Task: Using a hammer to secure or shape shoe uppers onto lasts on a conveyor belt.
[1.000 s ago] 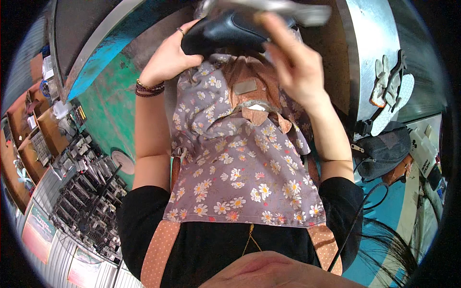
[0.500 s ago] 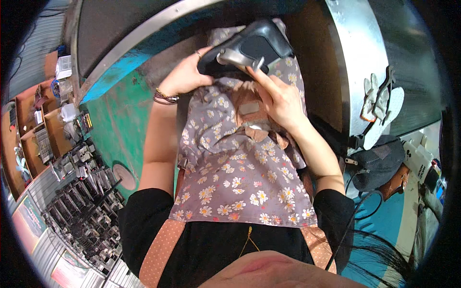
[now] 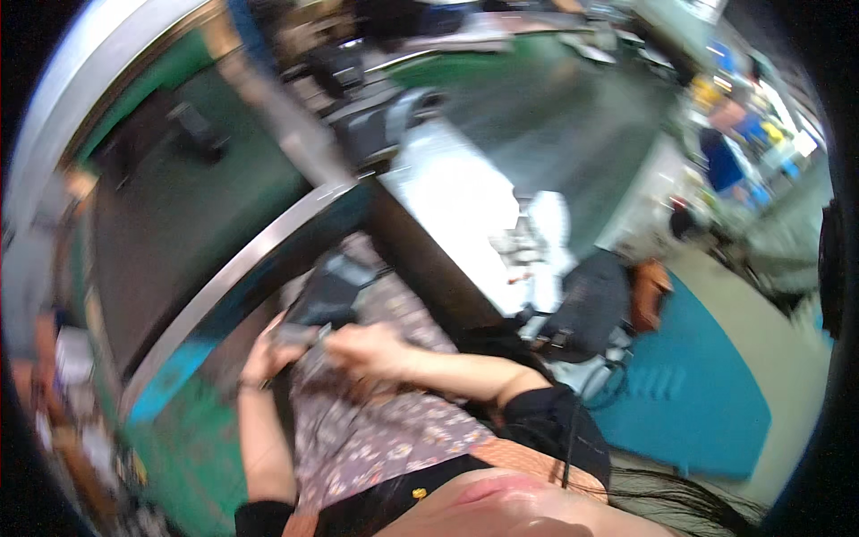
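Over my lap, my left hand (image 3: 266, 360) is wrapped round the near left end of a black moulded plastic part (image 3: 333, 288), which has a raised panel. A grey, smooth bar-like piece (image 3: 297, 335) crosses the near side of this part, by my left fingers. My right hand (image 3: 371, 351) is at the bar's right end, its fingers curled; motion smears the fingertips, and what they pinch cannot be made out. Beneath both hands lies the flowered apron (image 3: 394, 438) that I wear.
Ahead on the left runs a dark belt (image 3: 215, 215) with a metal edge, carrying a black part (image 3: 199, 132). Another black part (image 3: 371, 130) stands beyond the bright metal top (image 3: 452, 192). Gloves (image 3: 537, 242), a black bag (image 3: 586, 300) and a brown pouch (image 3: 650, 291) are at right.
My view has swung to the right, bringing the metal top and more of the right side in. The black part remains in my hands, now lower and further left in the picture.
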Demonstrator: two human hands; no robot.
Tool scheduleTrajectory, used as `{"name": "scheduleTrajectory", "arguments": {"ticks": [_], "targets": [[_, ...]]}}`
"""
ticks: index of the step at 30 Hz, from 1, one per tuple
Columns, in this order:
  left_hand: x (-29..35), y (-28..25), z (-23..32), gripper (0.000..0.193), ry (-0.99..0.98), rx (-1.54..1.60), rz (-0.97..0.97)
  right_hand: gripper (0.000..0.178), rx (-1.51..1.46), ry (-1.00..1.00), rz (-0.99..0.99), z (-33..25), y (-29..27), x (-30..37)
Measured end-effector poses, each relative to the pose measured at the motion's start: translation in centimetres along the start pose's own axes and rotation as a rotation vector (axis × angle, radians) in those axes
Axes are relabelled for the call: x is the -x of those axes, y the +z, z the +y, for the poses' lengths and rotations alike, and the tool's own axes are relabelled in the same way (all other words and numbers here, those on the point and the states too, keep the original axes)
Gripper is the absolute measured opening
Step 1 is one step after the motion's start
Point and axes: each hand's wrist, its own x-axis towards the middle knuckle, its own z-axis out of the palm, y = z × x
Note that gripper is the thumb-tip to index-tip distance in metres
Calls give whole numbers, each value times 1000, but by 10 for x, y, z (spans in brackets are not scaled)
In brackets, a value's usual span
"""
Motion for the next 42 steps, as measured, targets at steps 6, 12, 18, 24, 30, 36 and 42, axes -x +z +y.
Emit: {"name": "scheduleTrajectory", "arguments": {"ticks": [6, 12, 18, 24, 30, 36, 42], "targets": [[16, 55, 55, 74, -115, -746, 375, 69, 120, 81, -169, -23, -20, -5], [22, 60, 57, 72, -172, -885, 457, 62, -26, 127, -24, -24, -40, -11], [29, 58, 59, 63, -167, -566, 437, 56, -59, 182, -48, -19, -60, -25], [66, 65, 36, 71, -230, 279, 329, 52, -277, 321, 565, 2, -44, 12], [52, 61, 69, 76, 70, 611, 360, 53, -532, 725, 517, 14, -28, 19], [34, 19, 134, 74, 80, 778, 515, 52, -422, 788, 125, 19, -14, 5], [40, -22, 160, 43, -15, 953, 694, 54, -527, 872, 81, 20, -28, -15]]}}
